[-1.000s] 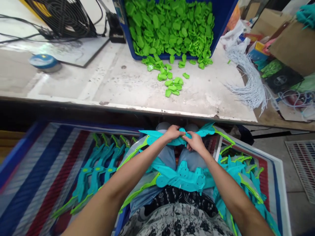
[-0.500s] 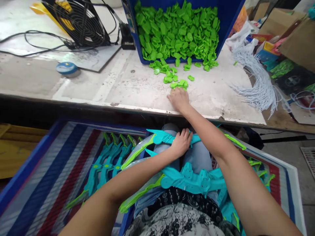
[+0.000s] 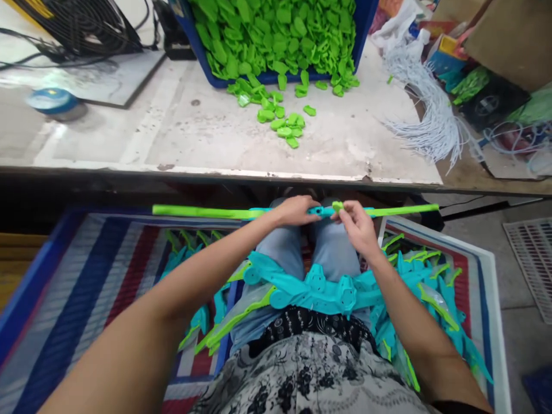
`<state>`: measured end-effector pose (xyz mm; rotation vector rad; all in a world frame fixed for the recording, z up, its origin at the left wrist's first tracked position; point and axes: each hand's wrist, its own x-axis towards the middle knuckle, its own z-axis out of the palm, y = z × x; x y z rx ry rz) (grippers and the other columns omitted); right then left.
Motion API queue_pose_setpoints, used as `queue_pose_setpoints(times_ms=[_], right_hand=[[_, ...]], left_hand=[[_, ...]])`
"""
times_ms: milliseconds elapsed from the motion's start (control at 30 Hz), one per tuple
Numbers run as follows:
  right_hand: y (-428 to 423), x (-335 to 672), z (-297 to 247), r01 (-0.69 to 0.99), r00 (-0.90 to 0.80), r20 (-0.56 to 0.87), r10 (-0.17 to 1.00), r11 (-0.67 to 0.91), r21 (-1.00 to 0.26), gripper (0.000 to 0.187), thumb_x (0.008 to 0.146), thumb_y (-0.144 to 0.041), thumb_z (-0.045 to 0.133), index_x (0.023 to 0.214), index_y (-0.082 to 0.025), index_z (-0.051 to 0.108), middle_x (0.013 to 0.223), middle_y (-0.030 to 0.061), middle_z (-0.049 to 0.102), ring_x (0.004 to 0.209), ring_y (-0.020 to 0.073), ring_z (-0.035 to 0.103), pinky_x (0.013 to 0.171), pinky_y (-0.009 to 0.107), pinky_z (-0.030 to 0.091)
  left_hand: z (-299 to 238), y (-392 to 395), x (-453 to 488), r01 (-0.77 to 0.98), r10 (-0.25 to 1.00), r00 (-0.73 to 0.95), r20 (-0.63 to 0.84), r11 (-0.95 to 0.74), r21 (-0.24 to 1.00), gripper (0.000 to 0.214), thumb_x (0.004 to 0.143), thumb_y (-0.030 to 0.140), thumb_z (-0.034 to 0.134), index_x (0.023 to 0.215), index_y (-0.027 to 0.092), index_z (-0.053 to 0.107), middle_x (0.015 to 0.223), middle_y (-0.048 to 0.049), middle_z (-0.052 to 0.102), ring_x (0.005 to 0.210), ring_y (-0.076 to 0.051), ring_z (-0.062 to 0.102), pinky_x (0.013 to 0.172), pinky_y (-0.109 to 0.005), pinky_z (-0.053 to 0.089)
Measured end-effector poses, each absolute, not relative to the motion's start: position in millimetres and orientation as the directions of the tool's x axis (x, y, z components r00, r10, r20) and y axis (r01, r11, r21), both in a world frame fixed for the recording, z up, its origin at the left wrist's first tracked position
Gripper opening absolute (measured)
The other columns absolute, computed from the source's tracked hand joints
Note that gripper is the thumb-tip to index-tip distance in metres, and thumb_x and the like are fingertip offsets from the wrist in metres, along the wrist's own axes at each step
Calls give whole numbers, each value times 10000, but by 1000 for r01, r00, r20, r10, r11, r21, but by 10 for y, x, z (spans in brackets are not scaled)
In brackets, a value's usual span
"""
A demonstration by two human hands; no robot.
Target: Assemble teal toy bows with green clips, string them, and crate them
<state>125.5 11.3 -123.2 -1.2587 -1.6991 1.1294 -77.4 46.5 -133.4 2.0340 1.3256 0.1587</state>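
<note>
Across my knees lies a long teal plastic part with green arms (image 3: 322, 211), turned edge-up. My left hand (image 3: 298, 210) is wrapped over its middle and grips it. Between the thumb and fingers of my right hand (image 3: 359, 225) is a small green plastic piece (image 3: 337, 205), held right by the teal centre; I cannot tell if it touches. Closer to my body, more teal parts with green arms (image 3: 319, 290) rest on my lap. Loose green pieces (image 3: 290, 127) lie on the table in front of a blue bin (image 3: 207, 68) heaped with the same pieces.
The worktable (image 3: 207, 138) has its worn front edge just beyond my knees. A blue-lidded tin (image 3: 54, 102) and a fan (image 3: 81, 29) stand left; a bundle of white ties (image 3: 435, 115) lies right. A blue-rimmed crate (image 3: 43, 253) and a white-rimmed crate (image 3: 495, 299) flank me.
My right hand has come back from the loose pieces on the table to my lap with one green piece. The teal part in my left hand has been turned edge-up. The view has shifted.
</note>
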Motion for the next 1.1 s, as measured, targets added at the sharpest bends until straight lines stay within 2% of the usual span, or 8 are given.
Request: queue_pose_setpoints(times_ms=[100,167,400,667,800,900,1100], right_hand=[[-175,1306,-1558,238,-220,-136,966,-82,-968,352,847,-553,517,954,-220,472,728,2,684,595,136,626,577,259,484],[-233,1227,-1720,198,-218,-185,958,-143,-970,391,806,-577,551,939,-221,457,715,-1,685,566,132,617,531,243,465],[-81,947,-1883,113,-199,-199,960,-179,-977,415,770,-582,571,926,-224,432,649,-18,671,483,111,564,462,211,401],[-122,797,-1920,144,-74,-144,987,-132,-981,365,813,-539,551,922,-221,409,625,-35,674,454,104,587,480,202,425],[-131,755,-1952,84,40,-210,977,-213,-973,410,800,-560,574,927,-234,362,587,-60,651,407,121,597,377,180,380],[-117,759,-1961,48,57,-300,952,-302,-952,410,787,-561,599,868,-232,368,558,-58,638,391,127,601,318,167,349],[-77,795,-1935,-17,-1,-410,912,-410,-912,378,751,-503,664,726,-197,444,581,-9,649,434,114,622,342,158,405]], left_hand=[[-1298,671,-816,716,817,489,-306,-176,675,342,820,420,549,926,136,709,829,-58,670,760,-191,592,680,-248,383],[-1292,743,-812,681,800,510,-317,-150,716,325,820,413,544,858,132,703,757,-37,648,712,-168,556,647,-240,359],[-1290,777,-759,626,795,501,-341,-61,777,303,777,428,569,740,153,689,637,-2,569,646,-143,471,621,-245,323],[-1365,825,-796,618,783,541,-306,-124,776,387,779,487,526,753,129,669,633,3,537,610,-125,438,582,-253,291],[-1379,861,-807,594,749,588,-306,-142,792,426,695,563,621,702,137,639,578,27,495,578,-116,409,568,-258,264],[-1396,885,-801,599,745,599,-292,-175,782,399,603,531,709,633,155,580,536,45,473,551,-108,402,553,-255,249],[-1423,884,-789,601,741,609,-283,-198,775,367,638,510,681,646,163,561,541,37,498,541,-108,423,547,-253,250]])
